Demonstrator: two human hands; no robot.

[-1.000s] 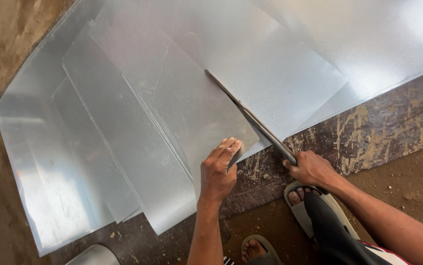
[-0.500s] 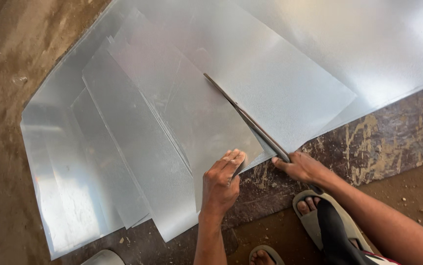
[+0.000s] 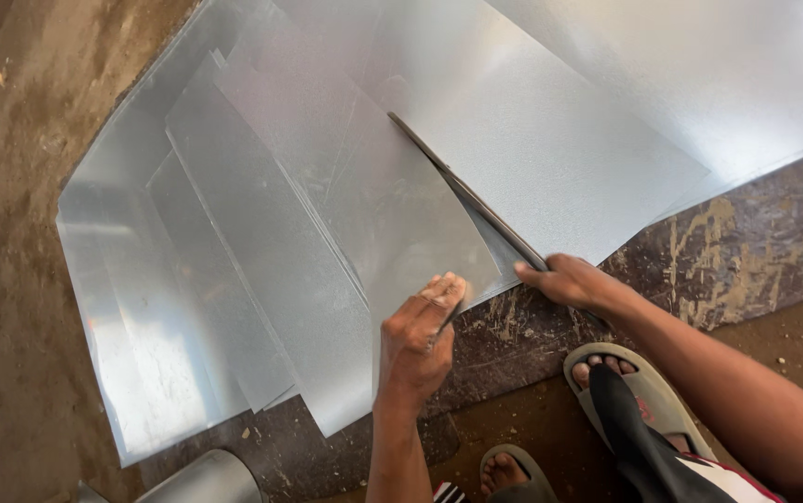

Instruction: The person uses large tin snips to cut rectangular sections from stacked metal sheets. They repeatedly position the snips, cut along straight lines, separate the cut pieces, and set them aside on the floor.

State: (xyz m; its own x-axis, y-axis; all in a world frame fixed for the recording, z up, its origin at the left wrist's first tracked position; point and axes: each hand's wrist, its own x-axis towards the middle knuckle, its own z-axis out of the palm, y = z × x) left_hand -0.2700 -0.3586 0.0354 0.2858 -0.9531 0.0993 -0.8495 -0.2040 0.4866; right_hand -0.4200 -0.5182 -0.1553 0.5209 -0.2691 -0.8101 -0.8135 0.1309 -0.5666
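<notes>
Galvanised metal sheet (image 3: 550, 140), grey and a little sparkling, lies flat on the floor in front of us. We cut it with long metal shears (image 3: 462, 191), whose dark blades run from the near edge of the sheet up toward its middle. Our right hand (image 3: 573, 281) is closed around the handles at the near end, just at the sheet's edge. Our left hand (image 3: 417, 340) is curled on the near corner of the cut strip (image 3: 364, 186), left of the blades, with the fingers pinching its edge.

To the left we see more cut sheets (image 3: 215, 298), overlapping each other, on the brown dirt floor (image 3: 10, 233). Under the near edge there is a dark stained board (image 3: 746, 251). Below the hands we see our foot in a grey sandal (image 3: 648, 391). At the bottom left a rolled metal piece (image 3: 201, 480) is partly visible.
</notes>
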